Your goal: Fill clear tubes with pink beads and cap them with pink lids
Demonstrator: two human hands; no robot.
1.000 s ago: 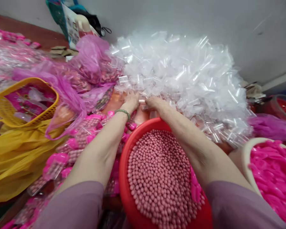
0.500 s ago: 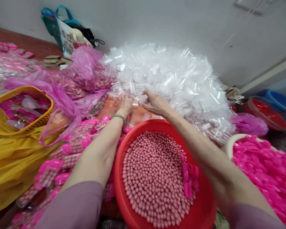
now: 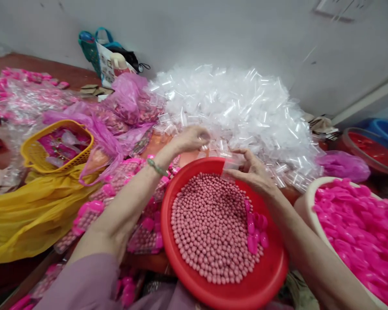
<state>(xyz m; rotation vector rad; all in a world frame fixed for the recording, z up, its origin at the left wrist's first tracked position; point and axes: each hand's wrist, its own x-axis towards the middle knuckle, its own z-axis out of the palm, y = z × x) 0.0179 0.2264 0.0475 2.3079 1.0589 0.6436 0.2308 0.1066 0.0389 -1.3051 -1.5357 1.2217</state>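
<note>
A red basin [image 3: 268, 280] full of small pink balls [image 3: 210, 219] sits right in front of me. Behind it rises a big heap of small clear plastic bags [image 3: 242, 107]. My right hand [image 3: 254, 172] hovers over the basin's far rim, fingers pinched on one clear small bag [image 3: 233, 164]. My left hand [image 3: 190, 138], with a green bead bracelet at the wrist, is curled at the foot of the heap; what its fingers hold is hidden. A few pink plastic pieces [image 3: 257, 230] lie among the balls.
A cream tub [image 3: 305, 209] of pink plastic pieces stands at the right. Filled pink-capped packets [image 3: 116, 189] lie left of the basin. A yellow basket [image 3: 35, 155], yellow bag [image 3: 29, 215] and pink plastic bags [image 3: 129, 97] are at the left. A red bucket [image 3: 371, 150] stands far right.
Both hands have drawn back from the foot of the heap. My right hand now holds a clear bag over the basin; my left hand has shifted right.
</note>
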